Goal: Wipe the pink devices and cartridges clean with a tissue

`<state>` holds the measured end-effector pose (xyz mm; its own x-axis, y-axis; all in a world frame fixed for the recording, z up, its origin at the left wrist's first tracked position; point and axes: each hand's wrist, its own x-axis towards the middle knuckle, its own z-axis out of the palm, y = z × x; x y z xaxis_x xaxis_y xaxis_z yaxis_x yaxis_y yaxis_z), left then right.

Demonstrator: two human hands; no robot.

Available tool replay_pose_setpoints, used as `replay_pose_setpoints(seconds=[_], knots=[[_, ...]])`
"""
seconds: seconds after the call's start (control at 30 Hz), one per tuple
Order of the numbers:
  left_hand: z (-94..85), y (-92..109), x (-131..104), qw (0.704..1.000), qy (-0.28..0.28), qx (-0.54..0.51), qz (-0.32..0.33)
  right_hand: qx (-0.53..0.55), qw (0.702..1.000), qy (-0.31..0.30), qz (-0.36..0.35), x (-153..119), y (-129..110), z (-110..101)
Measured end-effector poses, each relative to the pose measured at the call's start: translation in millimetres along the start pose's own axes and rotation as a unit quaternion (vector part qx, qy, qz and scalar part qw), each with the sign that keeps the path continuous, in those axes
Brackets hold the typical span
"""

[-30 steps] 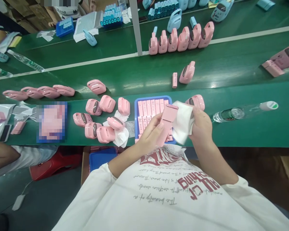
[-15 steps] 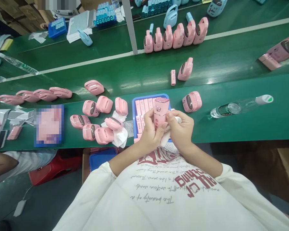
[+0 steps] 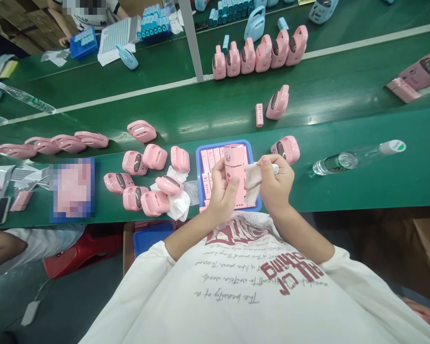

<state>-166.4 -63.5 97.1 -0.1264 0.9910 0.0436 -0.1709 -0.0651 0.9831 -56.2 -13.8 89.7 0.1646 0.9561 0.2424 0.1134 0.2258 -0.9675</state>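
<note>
My left hand (image 3: pixel 222 196) grips a pink rectangular handheld device (image 3: pixel 235 165), thumb across its front. Pinched in my right hand (image 3: pixel 277 186) is a white cloth (image 3: pixel 252 184), which hangs down just right of the device. A small white object also pokes out of that hand; I cannot make out its kind. Below both hands lies a blue tray (image 3: pixel 198 165) with rows of pink pieces (image 3: pixel 207 184), partly hidden by my left hand and the device. Just beyond my right hand stands a pink handled unit (image 3: pixel 288 148) with a dark window.
Several pink handled units (image 3: pixel 155 203) and white tissues (image 3: pixel 179 206) lie left of the tray. A clear bottle (image 3: pixel 358 160) lies on its side at right. More pink units (image 3: pixel 263 55) line the raised shelf, near a metal post (image 3: pixel 191 38). Across the bench is another person (image 3: pixel 89 19).
My right hand has moved right, away from the device, drawing the white cloth out into view. The device is slightly further left in my left hand.
</note>
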Motion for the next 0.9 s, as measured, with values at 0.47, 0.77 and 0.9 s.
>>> replay_pose_setpoints(seconds=[0.47, 0.77, 0.9], knots=[[-5.6, 2, 5, 0.991, -0.034, -0.045, -0.119, -0.039, 0.962, -0.267, 0.039, 16, -4, -19], [-7.5, -2, 20, 0.940, 0.045, -0.196, -0.276, 0.078, 0.992, -0.037, 0.097, 41, 26, -31], [1.4, -3, 25, 0.918, 0.018, -0.258, -0.302, -0.049, 0.982, -0.122, -0.138, 15, 17, -8]])
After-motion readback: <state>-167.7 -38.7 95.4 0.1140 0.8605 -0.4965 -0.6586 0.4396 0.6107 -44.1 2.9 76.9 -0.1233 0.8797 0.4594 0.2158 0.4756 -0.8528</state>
